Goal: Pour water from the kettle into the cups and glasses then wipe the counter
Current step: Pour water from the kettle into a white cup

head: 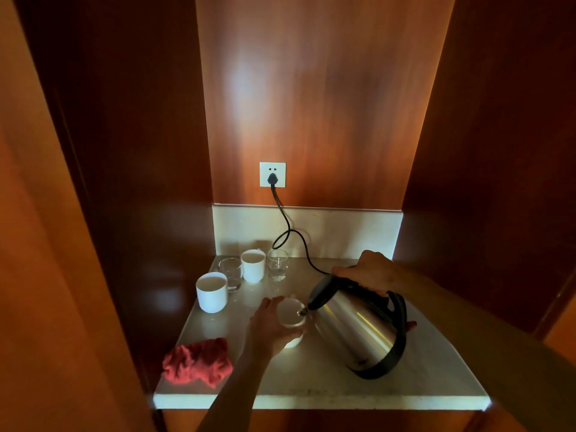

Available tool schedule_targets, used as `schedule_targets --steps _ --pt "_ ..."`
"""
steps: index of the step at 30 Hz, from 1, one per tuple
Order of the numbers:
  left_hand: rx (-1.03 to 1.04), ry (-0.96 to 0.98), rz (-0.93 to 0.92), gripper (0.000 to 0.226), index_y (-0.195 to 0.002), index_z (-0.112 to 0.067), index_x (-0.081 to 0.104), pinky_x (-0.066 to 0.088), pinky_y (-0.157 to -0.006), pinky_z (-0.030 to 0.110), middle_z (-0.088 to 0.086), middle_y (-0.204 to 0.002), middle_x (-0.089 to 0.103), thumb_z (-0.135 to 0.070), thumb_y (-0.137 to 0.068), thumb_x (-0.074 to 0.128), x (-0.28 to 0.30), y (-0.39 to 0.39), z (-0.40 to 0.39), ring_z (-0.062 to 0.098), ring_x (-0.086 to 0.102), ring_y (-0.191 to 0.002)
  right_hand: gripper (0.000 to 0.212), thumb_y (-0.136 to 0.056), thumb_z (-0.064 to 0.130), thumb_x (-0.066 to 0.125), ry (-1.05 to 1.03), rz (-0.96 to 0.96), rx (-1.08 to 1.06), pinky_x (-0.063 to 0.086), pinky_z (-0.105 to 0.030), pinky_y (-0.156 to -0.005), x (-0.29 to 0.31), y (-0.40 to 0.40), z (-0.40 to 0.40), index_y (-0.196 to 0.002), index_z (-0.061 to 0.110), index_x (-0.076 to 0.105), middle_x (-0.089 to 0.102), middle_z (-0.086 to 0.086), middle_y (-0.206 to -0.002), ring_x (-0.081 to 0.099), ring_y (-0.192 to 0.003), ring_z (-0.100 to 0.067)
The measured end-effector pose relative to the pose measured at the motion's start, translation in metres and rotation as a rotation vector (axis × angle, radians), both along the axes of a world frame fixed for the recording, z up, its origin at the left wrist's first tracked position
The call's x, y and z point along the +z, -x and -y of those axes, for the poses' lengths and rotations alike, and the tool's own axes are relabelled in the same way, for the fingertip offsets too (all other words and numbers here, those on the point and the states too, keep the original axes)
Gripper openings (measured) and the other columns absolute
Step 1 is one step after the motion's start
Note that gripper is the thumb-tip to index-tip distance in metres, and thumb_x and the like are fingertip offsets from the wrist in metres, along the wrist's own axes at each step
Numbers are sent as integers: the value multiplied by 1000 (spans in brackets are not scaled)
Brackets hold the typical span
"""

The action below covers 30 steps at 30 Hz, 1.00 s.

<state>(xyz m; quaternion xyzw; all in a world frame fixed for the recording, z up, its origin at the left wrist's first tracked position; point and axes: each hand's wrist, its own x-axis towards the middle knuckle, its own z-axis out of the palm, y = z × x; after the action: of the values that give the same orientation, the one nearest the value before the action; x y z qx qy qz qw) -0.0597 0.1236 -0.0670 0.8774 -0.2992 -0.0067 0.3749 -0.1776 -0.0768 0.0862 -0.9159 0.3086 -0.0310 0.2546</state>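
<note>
My right hand (pixel 371 271) grips the handle of a steel kettle (pixel 358 332), which is tilted to the left with its spout over a white cup (pixel 291 313). My left hand (pixel 268 325) holds that cup from the left side on the pale stone counter (pixel 311 378). Two more white cups (pixel 212 291) (pixel 253 265) and two clear glasses (pixel 231 272) (pixel 278 263) stand at the back left. A crumpled red cloth (pixel 198 361) lies at the front left of the counter.
A black cord (pixel 288 235) runs from a wall socket (pixel 272 174) down onto the counter behind the kettle. Dark wood panels close in the niche on the left, right and back. The counter's front edge (pixel 321 402) is near me.
</note>
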Motion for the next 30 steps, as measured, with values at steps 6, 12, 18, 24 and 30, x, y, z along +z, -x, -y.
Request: schedule_targets --steps 6,12,18,24,30 --pt "12 0 12 85 -128 -35 53 38 -80 14 -14 -111 54 -65 -52 77 0 -1 2 7 57 -101 63 -80 72 66 11 -26 25 44 -23 -46 5 -1 -2 -70 10 60 59 -3 -53 54 -40 -17" --pt "19 -4 11 84 -127 -37 53 38 -79 15 -15 -111 54 -68 -52 74 0 -1 1 7 58 -101 55 -84 68 65 38 -42 50 45 -23 -52 9 -2 -5 -75 14 58 61 -2 -66 57 -52 -14" --pt "1 -10 29 81 -125 -38 53 42 -80 18 -16 -107 53 -67 -53 73 -4 -3 2 7 57 -98 55 -83 70 64 86 -54 70 47 -24 -56 8 -3 -6 -78 16 58 62 -2 -72 61 -60 -15" --pt "-7 -16 27 82 -123 -38 53 48 -81 20 -17 -105 52 -69 -50 73 -6 -6 3 5 57 -93 52 -85 70 63 89 -56 73 43 -21 -54 10 -5 -8 -78 19 54 61 0 -75 60 -63 -13" --pt "-9 0 23 80 -123 -37 53 41 -77 17 -16 -105 52 -68 -52 73 -3 -4 2 4 53 -90 57 -83 73 62 115 -79 75 46 -23 -56 11 -5 -9 -81 16 57 63 -2 -75 61 -61 -15"
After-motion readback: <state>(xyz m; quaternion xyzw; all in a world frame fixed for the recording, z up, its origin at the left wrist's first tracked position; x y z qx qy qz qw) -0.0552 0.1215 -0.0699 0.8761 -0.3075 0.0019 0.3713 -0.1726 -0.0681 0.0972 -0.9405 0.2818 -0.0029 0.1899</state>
